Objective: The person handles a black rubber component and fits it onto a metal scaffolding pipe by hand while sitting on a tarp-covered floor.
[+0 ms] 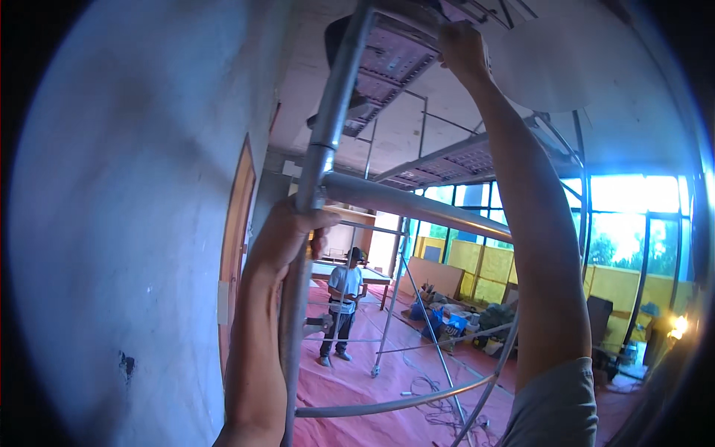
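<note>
A grey metal scaffold frame (339, 97) stands close in front of me. My left hand (302, 227) is closed round its upright post, just below the joint with a thick crossbar (417, 205). High up to the right, my right hand (463, 48) is closed on the frame's top rail (406, 13); its fingers are partly hidden. Above the crossbar, the underside of a perforated scaffold platform (395, 56) shows. A dark shape beside that platform is too unclear to name.
A bare plaster wall (134, 208) rises on the left. Pink sheeting (357, 387) covers the floor, with loose cables (428, 395) on it. Beyond the frame stands a person (344, 290) in a light shirt. Bags and piled materials (454, 320) lie near the yellow panels (488, 272) and windows.
</note>
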A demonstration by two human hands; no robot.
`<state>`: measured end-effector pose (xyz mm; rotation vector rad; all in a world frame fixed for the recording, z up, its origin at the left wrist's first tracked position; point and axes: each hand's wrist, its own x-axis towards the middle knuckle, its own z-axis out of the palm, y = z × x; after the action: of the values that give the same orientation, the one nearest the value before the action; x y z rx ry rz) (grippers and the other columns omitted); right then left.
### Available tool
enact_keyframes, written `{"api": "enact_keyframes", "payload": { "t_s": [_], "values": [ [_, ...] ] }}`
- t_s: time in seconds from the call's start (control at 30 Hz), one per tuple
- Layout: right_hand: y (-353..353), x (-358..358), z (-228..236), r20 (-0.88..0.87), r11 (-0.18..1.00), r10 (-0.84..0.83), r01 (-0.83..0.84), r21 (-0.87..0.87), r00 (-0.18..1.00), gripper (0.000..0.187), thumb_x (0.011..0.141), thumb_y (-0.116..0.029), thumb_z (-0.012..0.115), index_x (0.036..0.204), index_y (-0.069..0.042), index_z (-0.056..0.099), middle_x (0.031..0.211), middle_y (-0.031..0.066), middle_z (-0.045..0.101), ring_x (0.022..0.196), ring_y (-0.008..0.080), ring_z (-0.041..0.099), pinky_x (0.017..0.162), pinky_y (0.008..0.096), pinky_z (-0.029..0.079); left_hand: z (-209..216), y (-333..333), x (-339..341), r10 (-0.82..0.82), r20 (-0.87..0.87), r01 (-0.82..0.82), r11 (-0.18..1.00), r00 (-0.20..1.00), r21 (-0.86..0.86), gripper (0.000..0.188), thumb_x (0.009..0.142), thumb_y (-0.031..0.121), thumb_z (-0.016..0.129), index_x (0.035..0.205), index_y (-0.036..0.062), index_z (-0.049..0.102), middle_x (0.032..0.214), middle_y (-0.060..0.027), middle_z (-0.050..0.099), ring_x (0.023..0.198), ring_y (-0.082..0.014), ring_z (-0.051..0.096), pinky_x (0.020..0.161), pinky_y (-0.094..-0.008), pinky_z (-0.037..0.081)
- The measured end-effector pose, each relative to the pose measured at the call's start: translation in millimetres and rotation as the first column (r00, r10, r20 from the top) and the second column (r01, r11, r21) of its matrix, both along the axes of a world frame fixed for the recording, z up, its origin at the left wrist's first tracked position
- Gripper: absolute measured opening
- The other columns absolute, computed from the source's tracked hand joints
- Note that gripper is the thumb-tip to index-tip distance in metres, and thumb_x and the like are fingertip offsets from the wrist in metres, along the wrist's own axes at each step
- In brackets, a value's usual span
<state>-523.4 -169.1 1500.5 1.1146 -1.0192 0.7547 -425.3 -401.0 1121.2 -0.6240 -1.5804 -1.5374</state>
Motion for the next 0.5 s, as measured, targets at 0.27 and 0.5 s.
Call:
{"api": "enact_keyframes", "payload": {
  "t_s": [0.27,0.5],
  "values": [
    [-90.8,69.0,72.3,-0.02,0.968,-0.15,0.143,-0.208,0.988,0.031,0.092,-0.023,0.065,0.114,-0.002,0.073,0.1,0.0265,0.077,0.088,0.0453,0.076,0.075,0.0579,0.058,-4.7,15.4,20.4,0.126,0.046,-0.126,0.992,0.991,0.008,0.026,0.087,0.015,0.081,0.105,0.004,0.064,0.067,-0.0035,0.062,0.056,-0.0126,0.061,0.051,-0.0297,0.049],
    [-142.3,105.7,214.2,-0.214,0.902,-0.386,0.318,-0.291,0.897,0.033,0.087,-0.024,0.07,0.112,-0.004,0.079,0.104,0.0273,0.078,0.102,0.0449,0.077,0.083,0.056,0.061,4.7,25.5,38.8,0.039,0.155,-0.062,0.988,0.987,0.143,0.048,0.086,0.009,0.081,0.127,-0.0073,0.061,0.073,-0.0047,0.063,0.057,-0.014,0.063,0.054,-0.0302,0.051]
  ]
}}
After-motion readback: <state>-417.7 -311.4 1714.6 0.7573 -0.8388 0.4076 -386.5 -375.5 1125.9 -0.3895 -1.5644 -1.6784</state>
